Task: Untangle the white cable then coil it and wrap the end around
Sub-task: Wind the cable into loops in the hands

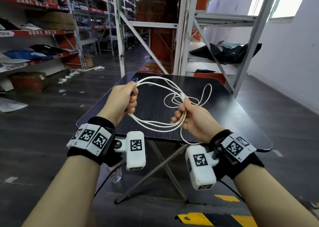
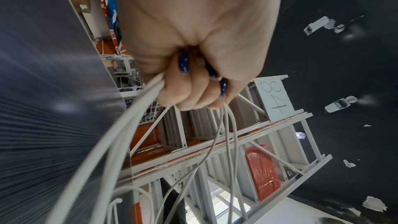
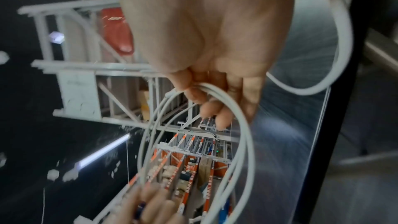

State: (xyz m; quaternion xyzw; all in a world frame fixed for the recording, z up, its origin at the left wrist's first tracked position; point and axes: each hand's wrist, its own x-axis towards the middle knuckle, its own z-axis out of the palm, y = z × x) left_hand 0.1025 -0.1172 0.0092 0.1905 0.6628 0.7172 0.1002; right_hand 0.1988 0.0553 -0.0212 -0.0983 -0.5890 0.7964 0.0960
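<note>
A thin white cable (image 1: 155,83) hangs in several loose loops above a small black table (image 1: 241,123). My left hand (image 1: 128,97) is fisted round one side of the loops, strands leaving the fist (image 2: 193,91) at top and bottom (image 2: 137,125). My right hand (image 1: 183,113) grips the opposite side of the coil, fingers curled round the strands (image 3: 215,94). Smaller loops (image 1: 205,95) spill out beyond the right hand, over the table. One strand (image 1: 186,138) drops past my right wrist and curves beside it (image 3: 342,43).
The table is a folding one on crossed metal legs (image 1: 162,168). A water bottle (image 1: 116,175) stands on the floor under its near edge. Grey shelving racks (image 1: 183,36) rise just behind the table, with more shelves (image 1: 34,31) at left.
</note>
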